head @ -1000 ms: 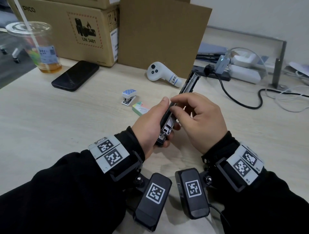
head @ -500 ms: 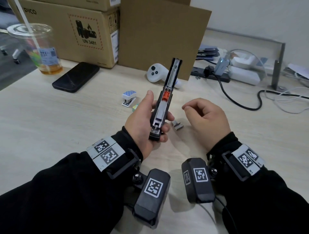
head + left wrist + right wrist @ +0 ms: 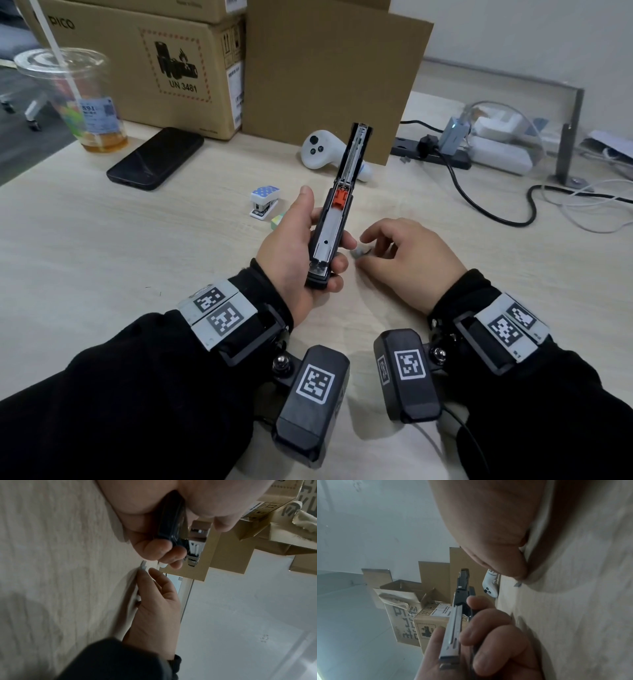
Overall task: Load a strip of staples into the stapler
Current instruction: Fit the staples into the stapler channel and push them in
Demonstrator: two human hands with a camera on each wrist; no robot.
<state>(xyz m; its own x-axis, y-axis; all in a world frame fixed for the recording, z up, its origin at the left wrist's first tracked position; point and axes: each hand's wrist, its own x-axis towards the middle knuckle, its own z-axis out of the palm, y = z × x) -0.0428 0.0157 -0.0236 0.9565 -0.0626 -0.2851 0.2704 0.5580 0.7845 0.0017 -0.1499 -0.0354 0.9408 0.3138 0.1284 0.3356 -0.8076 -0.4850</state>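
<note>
- Stapler (image 3: 334, 219): swung open, its silver channel facing up, held above the table (image 3: 102, 260) in my left hand (image 3: 294, 253), fingers wrapped round its body.
- My right hand (image 3: 407, 257): down on the table just beside it, fingertips (image 3: 368, 236) curled at the staple strip.
- Staple strip (image 3: 359, 253): small, grey, lying on the table; whether I pinch it, I cannot tell.

Stapler (image 3: 334, 219) in left hand (image 3: 294, 253), above table (image 3: 102, 267); staple strip (image 3: 359, 253) just right, under right hand (image 3: 407, 260); phone (image 3: 156, 158), cup (image 3: 80, 102) far left; boxes (image 3: 178, 61) behind.
</note>
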